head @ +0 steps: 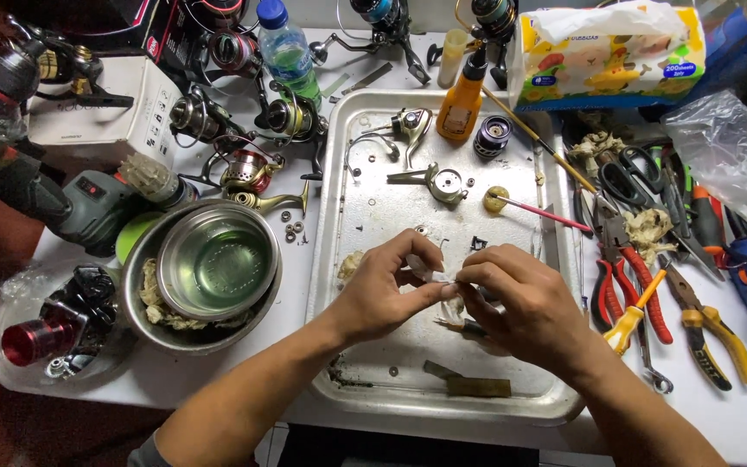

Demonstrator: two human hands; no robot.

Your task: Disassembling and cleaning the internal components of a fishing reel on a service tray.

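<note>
Clearly I have both hands meeting over the metal tray (339, 173), so anything dropped stays inside its rim. Off to the left of my left hand (386, 290) sits a steel bowl (218, 264) of liquid, likely for rinsing parts. The left hand pinches a small pale part (443, 285) at its fingertips, and my right hand (520, 303) grips the same piece from the other side, holding it steady between them just above the tray. Beyond my knuckles lies a reel body (443, 182). Right of my right hand, red-handled pliers (628, 285) lie within reach. What the part is I cannot tell; my fingers hide most of it.
</note>
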